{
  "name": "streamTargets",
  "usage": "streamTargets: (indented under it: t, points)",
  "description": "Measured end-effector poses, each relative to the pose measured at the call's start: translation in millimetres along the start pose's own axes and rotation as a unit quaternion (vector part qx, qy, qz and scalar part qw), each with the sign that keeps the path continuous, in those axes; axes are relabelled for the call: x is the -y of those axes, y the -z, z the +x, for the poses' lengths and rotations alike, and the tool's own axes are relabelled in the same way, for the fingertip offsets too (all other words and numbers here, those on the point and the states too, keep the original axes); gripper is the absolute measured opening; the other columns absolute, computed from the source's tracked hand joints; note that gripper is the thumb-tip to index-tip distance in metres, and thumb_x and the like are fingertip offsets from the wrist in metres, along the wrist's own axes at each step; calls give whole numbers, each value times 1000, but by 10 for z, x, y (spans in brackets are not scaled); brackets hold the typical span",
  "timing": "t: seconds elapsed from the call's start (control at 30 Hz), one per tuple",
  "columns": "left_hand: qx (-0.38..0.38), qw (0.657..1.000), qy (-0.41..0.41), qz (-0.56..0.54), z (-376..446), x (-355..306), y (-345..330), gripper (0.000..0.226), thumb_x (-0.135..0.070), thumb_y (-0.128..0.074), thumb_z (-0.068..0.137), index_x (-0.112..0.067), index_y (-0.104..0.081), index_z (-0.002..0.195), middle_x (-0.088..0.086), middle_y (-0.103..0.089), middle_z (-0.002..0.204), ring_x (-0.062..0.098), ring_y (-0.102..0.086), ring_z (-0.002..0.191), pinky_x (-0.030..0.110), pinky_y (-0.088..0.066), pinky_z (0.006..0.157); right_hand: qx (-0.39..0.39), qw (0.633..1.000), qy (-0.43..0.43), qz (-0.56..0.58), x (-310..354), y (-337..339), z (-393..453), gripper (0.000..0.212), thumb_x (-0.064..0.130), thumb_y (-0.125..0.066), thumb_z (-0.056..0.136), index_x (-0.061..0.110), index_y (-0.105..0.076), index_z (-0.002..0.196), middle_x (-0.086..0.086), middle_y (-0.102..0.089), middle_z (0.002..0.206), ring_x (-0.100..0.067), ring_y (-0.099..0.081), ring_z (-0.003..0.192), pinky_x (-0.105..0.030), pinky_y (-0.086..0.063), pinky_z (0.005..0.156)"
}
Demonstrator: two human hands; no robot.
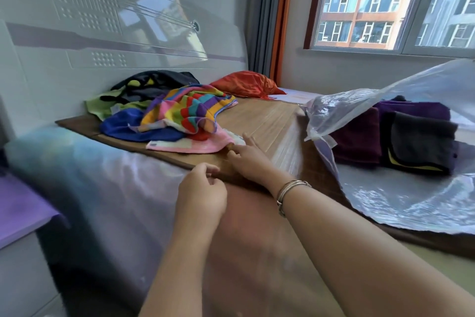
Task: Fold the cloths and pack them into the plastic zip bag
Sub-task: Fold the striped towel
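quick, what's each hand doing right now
Left hand: fingers loosely curled, holding nothing.
Right hand: reaching to the pink towel, fingertips at its corner; a grip cannot be told.

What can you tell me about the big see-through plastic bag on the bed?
The plastic zip bag is large, clear and shiny, wrinkled all over. It lies on the right side of the bed, partly on the woven mat, with its mouth gaping toward the loose pile. Its top sheet billows up toward the window. Inside sit folded cloths: a maroon one, a purple one and a dark grey one with yellow trim. Neither hand touches it.
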State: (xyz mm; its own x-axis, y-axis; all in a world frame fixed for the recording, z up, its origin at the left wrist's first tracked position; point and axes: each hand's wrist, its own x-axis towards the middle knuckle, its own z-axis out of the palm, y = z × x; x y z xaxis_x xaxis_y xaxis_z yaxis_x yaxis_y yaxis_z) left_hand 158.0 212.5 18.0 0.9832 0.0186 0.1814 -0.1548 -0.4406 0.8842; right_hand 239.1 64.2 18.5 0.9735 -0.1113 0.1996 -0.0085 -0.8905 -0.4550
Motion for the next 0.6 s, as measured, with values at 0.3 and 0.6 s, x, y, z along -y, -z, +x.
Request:
streamTargets:
  t: [0.3,0.6]
  points:
    - [-29,997,56,-35,233,117,16,35,-8,-46,93,-17,-59,124,2,-63,119,17,-53,97,25,-40,80,-50,993,78,68,261,-16,469,38,35,-35,100,23,-59,126,-3,-17,161,-21,-2,149,-45,-7,120]
    - [-57,997,44,-28,241,51,-86,40,-6,-50,90,-15,-50,129,7,-57,128,26,-54,116,32,-42,87,9,984,35,173,327,77,448,36,31,-52,92,-2,-66,95,-3,-54,92,-20,-52,85,-35,-40,81]
